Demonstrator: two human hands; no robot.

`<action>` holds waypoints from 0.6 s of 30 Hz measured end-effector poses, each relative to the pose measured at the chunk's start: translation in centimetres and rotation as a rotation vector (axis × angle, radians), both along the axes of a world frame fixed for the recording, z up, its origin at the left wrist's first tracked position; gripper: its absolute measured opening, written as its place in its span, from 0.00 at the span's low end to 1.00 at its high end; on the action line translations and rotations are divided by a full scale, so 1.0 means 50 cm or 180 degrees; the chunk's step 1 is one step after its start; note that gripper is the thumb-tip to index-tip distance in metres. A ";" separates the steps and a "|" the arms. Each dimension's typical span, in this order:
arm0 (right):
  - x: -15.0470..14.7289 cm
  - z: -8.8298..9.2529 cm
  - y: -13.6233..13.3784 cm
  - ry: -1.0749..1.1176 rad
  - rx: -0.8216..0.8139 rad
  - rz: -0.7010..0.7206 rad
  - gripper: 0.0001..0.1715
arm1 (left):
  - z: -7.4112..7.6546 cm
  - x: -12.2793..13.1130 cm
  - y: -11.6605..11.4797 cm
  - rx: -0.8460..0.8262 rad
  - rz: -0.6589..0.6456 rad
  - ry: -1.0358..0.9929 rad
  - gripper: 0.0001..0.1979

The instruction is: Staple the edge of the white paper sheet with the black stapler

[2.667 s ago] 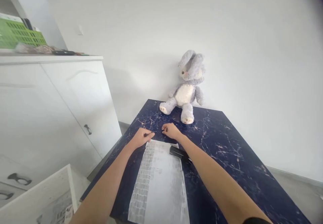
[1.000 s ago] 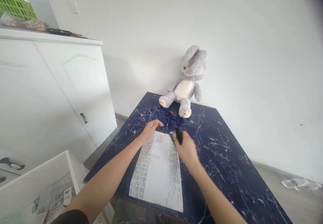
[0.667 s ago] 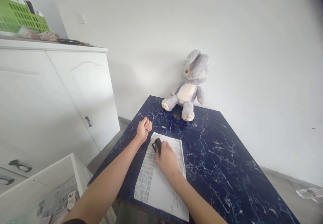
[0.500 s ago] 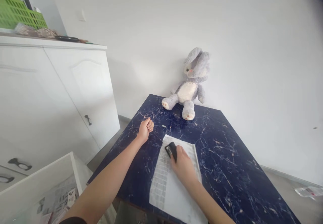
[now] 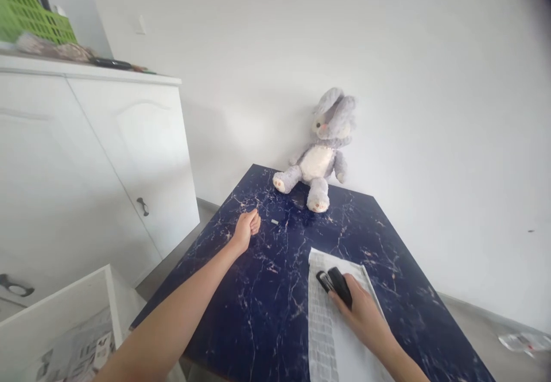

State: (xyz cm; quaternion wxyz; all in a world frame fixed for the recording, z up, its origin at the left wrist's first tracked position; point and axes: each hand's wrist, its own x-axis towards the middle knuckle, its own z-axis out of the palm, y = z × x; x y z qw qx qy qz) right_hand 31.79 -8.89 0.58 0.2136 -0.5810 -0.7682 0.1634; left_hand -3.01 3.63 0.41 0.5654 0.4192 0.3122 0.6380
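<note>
A black stapler (image 5: 340, 288) is gripped in my right hand (image 5: 365, 317), its jaws parted and pointing away to the left. Beneath that hand lies a printed paper sheet (image 5: 322, 342), partly covered by the hand and forearm. My left hand (image 5: 247, 230) is closed in a fist over the left part of the dark blue marbled table (image 5: 275, 290); whatever its fingers hold, if anything, is hidden. Just right of the fist, a small pale strip (image 5: 274, 222) rests on the tabletop.
A grey plush rabbit (image 5: 318, 164) sits at the table's far edge against the wall. To the left are a white cabinet (image 5: 150, 135) and an open drawer (image 5: 112, 307) with papers inside. A green basket (image 5: 38, 20) tops the cabinet. Clear plastic packaging (image 5: 523, 343) lies on the floor.
My right hand has moved right and nearer to me with the stapler, and the paper has shifted the same way. The stapler's jaws show more plainly now. My left fist stays nearly in place.
</note>
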 end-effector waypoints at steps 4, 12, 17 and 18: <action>-0.005 0.065 0.019 0.0085 0.0828 0.0067 0.14 | -0.010 -0.001 0.009 -0.0008 0.0198 -0.0014 0.30; -0.309 0.152 0.258 -0.0711 0.0406 0.1145 0.16 | -0.007 -0.004 0.005 0.0043 -0.0119 -0.0024 0.30; -0.395 0.115 0.355 -0.0815 0.0045 0.1337 0.18 | -0.006 -0.016 0.002 0.0029 -0.0629 0.0026 0.30; -0.392 0.107 0.363 -0.0823 -0.0043 0.1334 0.18 | -0.006 -0.017 0.003 0.0037 -0.0656 0.0039 0.30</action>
